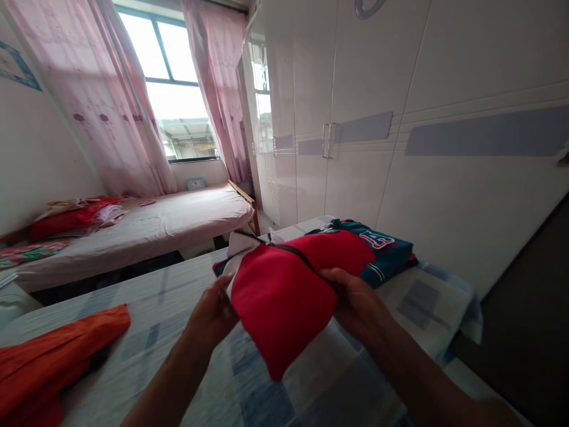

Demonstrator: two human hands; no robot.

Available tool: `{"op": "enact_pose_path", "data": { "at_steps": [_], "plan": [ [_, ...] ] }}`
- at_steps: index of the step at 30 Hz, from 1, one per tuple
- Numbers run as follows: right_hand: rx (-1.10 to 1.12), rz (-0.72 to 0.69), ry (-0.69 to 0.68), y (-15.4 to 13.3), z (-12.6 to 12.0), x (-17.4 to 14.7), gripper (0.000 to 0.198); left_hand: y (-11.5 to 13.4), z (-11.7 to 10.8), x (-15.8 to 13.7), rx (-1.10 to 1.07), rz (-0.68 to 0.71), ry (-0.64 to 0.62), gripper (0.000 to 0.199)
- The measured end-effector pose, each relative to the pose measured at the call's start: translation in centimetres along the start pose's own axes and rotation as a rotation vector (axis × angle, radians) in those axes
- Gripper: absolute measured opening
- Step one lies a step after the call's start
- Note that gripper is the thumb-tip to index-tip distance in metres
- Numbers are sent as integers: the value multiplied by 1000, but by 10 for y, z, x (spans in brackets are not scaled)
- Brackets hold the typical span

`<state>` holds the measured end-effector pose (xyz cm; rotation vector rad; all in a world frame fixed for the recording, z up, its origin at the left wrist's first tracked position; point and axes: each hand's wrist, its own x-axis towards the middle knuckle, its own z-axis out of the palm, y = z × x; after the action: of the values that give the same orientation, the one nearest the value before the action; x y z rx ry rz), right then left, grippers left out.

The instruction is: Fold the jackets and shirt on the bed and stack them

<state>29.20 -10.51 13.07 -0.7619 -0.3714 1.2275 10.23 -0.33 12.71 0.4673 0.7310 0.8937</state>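
Observation:
A red jacket (284, 296) with dark teal parts, a black zip and a white letter patch lies partly on the bed nearest me. Its near red part, which looks like the hood, is lifted between my hands, its lower tip hanging down. My left hand (216, 308) pinches the left edge, where pale lining shows. Closed on the right edge beside the zip is my right hand (355, 299); those fingertips are partly hidden by the cloth. The jacket's far portion with the patch rests folded on the blue checked sheet (186, 356).
Orange clothing (66, 356) lies at the left of the bed. A second bed (186, 216) with folded bedding stands under the curtained window (171, 77). White wardrobes (355, 71) line the right side. A dark panel (524, 308) stands at the far right.

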Motion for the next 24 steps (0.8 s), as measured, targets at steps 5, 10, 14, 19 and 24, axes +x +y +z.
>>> {"op": "enact_pose_path", "data": {
  "at_steps": [5,10,14,19,24],
  "plan": [
    [-28,-279,-19,-87,-10,49,14,26,104,67,96,163,-275,16],
    [-78,-312,193,-120,-77,91,16,-12,140,119,255,168,-257,8],
    [-117,-158,429,-93,-157,107,18,-66,92,128,470,30,-200,13],
    [-174,-240,507,-83,-192,114,15,-89,16,105,633,-121,-175,24],
    [-285,-353,570,-96,-188,123,16,-67,-35,66,699,-133,-219,33]
  ]
}}
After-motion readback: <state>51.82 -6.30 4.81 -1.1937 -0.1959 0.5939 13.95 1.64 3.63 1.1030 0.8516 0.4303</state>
